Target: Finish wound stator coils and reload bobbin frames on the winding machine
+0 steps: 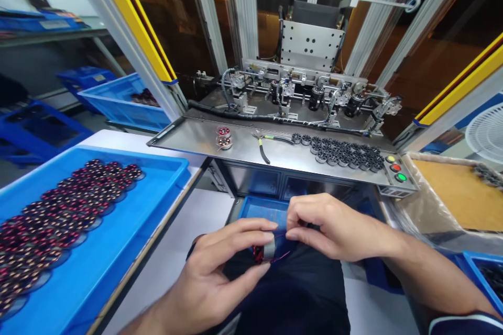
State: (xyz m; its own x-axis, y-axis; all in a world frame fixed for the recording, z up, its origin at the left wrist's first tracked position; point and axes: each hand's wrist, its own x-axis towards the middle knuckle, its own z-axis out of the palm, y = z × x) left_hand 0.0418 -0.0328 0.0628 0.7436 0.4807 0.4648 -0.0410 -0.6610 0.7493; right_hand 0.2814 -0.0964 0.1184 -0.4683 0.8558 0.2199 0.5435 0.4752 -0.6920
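My left hand [220,267] is closed around a motor stator [269,249], a grey ring with red wire windings, held above my lap. Thin red wire ends stick out of the stator toward the right. My right hand [326,225] pinches one wire end [281,235] between thumb and forefinger, just right of the stator. On the metal ledge ahead stand two wound stators [224,141], one behind the other. Beside them lie pliers [262,147] with green and black handles. Farther right, several unwound black stators [346,153] are grouped in rows.
A blue tray [165,172] on the left bears many wound stators. Behind the ledge [188,136] is a winding machine [310,94]. A button box [396,172] and a lined carton [444,188] stand at right. A blue bin [251,207] sits below the ledge.
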